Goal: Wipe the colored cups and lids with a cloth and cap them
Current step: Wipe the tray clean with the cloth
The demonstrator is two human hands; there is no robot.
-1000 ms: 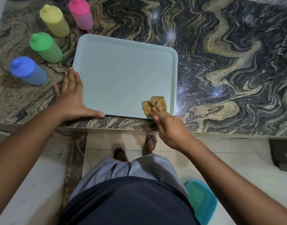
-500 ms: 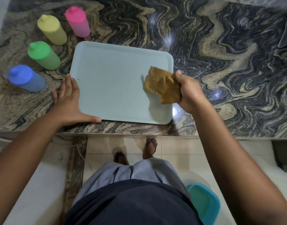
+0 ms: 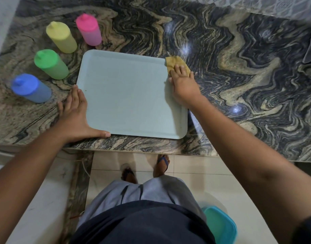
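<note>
Four capped cups stand on the marble counter to the left of a pale green tray point(image 3: 130, 95): blue cup point(image 3: 30, 88), green cup point(image 3: 50, 64), yellow cup point(image 3: 61, 36) and pink cup point(image 3: 88, 29). Each wears a lid of its own colour. My right hand point(image 3: 183, 83) presses a tan cloth point(image 3: 176, 63) flat on the tray's far right corner, fingers straight. My left hand point(image 3: 75, 111) lies flat on the counter against the tray's near left corner, thumb along the front rim.
The dark veined marble counter point(image 3: 239, 76) stretches to the right of the tray. Its front edge runs just below the tray. On the tiled floor by my right leg stands a teal plastic container point(image 3: 220, 226). My sandalled feet show below.
My right hand lifted the cloth from the tray's near right corner, carried it away from me, and now presses it down at the far right corner. The left hand stayed put.
</note>
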